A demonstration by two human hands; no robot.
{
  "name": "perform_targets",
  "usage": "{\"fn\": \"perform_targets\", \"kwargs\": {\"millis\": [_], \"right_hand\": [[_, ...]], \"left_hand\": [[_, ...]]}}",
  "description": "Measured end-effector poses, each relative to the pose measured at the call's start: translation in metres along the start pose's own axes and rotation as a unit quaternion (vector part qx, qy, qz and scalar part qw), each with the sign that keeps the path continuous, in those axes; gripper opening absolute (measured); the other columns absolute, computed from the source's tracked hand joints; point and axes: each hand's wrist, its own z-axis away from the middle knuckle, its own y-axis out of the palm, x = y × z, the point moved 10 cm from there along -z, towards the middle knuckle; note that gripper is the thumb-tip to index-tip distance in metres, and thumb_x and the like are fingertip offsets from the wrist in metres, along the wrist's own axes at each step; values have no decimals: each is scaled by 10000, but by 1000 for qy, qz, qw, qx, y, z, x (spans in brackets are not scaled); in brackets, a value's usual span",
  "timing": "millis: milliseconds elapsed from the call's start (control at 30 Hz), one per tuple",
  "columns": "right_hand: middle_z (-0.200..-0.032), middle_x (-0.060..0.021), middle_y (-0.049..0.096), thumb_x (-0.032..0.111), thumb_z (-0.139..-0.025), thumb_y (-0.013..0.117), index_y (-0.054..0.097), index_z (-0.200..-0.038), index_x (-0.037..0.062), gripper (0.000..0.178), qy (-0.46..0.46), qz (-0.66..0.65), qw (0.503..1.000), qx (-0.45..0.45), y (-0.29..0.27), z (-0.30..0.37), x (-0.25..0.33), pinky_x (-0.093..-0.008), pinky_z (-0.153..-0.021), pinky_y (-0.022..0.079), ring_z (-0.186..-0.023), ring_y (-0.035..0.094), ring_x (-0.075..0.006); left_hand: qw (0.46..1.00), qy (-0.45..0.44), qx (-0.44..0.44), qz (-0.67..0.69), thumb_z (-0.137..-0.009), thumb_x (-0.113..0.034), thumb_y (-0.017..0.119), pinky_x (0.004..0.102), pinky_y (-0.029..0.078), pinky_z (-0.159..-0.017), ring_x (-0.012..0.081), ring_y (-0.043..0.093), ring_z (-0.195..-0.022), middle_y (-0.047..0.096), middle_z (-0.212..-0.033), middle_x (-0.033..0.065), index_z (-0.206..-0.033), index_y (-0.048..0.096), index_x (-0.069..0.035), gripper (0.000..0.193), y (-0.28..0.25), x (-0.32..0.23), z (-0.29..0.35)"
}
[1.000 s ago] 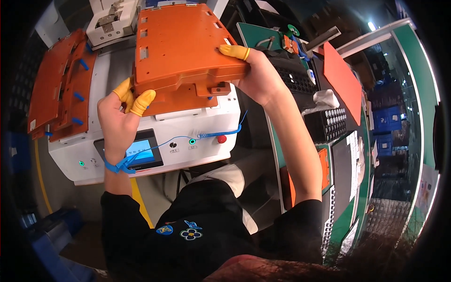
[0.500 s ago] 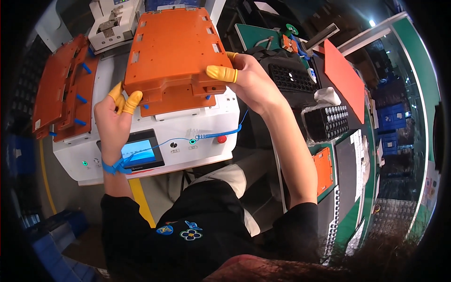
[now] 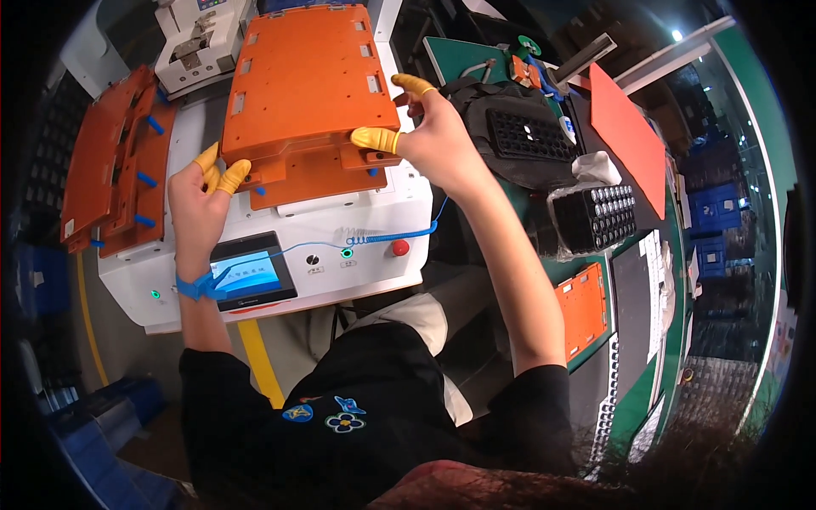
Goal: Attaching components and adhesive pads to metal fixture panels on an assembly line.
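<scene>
Toward eleven o'clock — orange plate point(image 3: 310, 76): it lies above an orange base point(image 3: 319, 184), with blue pegs point(image 3: 372, 172) showing between them along the near side, all over the white machine point(image 3: 374, 279).
Left hand point(image 3: 197, 202): between nine and ten o'clock, thumb and fingers part-closed about the plate's near-left corner, tips in yellow finger covers point(image 3: 233, 177); how firmly they bear on it, I cannot tell.
Right hand point(image 3: 442, 146): just past twelve, fingers well spread — the thumb lies at the near-right corner, the forefinger stands out by the plate's right edge; no closed grip shows.
Handling the plate: best, I judge, to keep both near corners level, share the load evenly and keep fingertips out of the gap above the base.
Blue wristband point(image 3: 197, 286): at nine o'clock, its coiled cord point(image 3: 374, 240) crosses the machine's front toward the red button point(image 3: 399, 247); slack there seems worth minding.
Green counter point(image 3: 450, 53): from one to four o'clock, bearing black trays point(image 3: 531, 134) and a smaller orange plate point(image 3: 582, 310).
</scene>
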Motion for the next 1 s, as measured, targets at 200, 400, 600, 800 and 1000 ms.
{"fn": "perform_targets", "kwargs": {"millis": [200,400,600,800,1000], "right_hand": [[-973,-64,631,227,-657,914,601,-1111,-31,609,-75,57,993,-72,2,14,4,-282,-773,529,-929,595,-151],[-1009,-72,647,177,-654,904,627,-1065,-29,537,-55,-14,994,-91,5,22,-6,-301,-830,505,-928,596,-162],[-1088,-110,625,211,-731,864,567,-1181,-21,588,-60,21,993,-98,7,35,-10,-328,-883,475,-1005,589,-200],[-1178,-211,577,125,-852,689,516,-1283,6,479,-47,185,971,-146,9,139,-100,-467,-1005,360,-1151,505,-383],[-1250,-136,519,-14,-780,606,586,-1221,47,445,94,162,980,-63,36,230,-169,-421,-1005,350,-1155,480,-349]], "left_hand": [[999,-15,39,19,-855,-100,742,224,269,-491,44,349,-568,510,-665,-8,-1210,608,116,437,4,11,3],[997,-14,79,6,-919,-70,638,223,463,-690,110,620,-818,663,-924,82,-1257,574,86,378,5,-1,9],[994,16,-91,59,-909,-70,645,222,453,-682,98,558,-756,608,-885,62,-1196,615,41,309,-25,2,40],[990,2,128,50,-888,-73,650,304,484,-674,121,592,-777,655,-955,88,-1145,636,18,273,51,31,119],[861,-179,450,155,-900,-25,601,293,503,-649,132,616,-696,631,-823,98,-1237,591,22,341,189,25,239]]}}
